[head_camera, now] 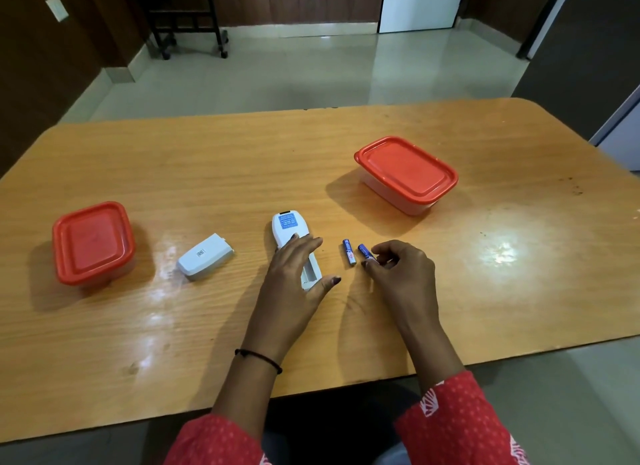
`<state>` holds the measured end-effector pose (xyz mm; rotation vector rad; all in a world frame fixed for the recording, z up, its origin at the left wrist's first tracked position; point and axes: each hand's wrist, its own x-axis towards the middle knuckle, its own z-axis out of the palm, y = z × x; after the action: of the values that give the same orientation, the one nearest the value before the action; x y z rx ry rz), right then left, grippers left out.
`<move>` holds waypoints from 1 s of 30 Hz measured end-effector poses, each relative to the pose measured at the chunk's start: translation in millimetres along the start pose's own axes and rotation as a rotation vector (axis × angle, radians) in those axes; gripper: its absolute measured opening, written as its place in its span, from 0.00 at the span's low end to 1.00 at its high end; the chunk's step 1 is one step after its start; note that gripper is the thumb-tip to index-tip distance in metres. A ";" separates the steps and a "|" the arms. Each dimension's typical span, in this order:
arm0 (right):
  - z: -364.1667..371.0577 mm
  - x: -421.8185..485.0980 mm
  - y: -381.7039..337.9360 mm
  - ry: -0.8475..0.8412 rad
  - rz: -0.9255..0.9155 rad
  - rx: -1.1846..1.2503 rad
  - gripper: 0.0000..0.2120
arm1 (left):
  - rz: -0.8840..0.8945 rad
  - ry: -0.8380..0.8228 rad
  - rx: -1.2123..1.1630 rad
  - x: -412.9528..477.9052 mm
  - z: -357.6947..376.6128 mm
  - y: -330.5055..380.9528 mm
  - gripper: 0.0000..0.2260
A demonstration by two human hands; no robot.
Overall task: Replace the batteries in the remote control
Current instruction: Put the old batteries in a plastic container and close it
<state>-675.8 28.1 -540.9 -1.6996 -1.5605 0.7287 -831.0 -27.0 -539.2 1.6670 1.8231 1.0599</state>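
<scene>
A white remote control (286, 230) lies face down at the middle of the wooden table (207, 160), its battery compartment open. My left hand (294, 277) rests on it with straight fingers. The detached white battery cover (205, 256) lies to the left of the remote. Two blue batteries lie to the right of the remote: one battery (349, 251) is free, and the other battery (365, 252) is pinched at its near end by the fingertips of my right hand (401, 274).
A square box with a red lid (92, 243) stands at the left of the table. A rectangular box with a red lid (406, 172) stands at the back right. The table's near edge runs just in front of my forearms.
</scene>
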 end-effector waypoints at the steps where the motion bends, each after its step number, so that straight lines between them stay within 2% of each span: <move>1: 0.0 0.3 -0.2 -0.001 -0.001 -0.004 0.10 | 0.003 0.000 0.007 0.2 -0.8 -0.7 0.26; 16: 2.9 3.5 -7.0 0.042 -0.040 0.032 0.08 | -0.042 -0.009 -0.058 0.2 -6.0 -1.8 0.24; 24: 4.4 3.9 -9.6 -0.011 -0.069 0.086 0.07 | -0.061 -0.031 -0.040 -1.9 -12.7 -4.4 0.26; 30: 3.3 4.8 -10.2 0.010 -0.102 0.130 0.07 | -0.065 -0.036 -0.065 -1.8 -14.3 -4.1 0.28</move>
<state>-683.9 33.5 -534.4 -1.5155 -1.5468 0.7515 -844.2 -32.0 -534.1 1.5686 1.7889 1.0435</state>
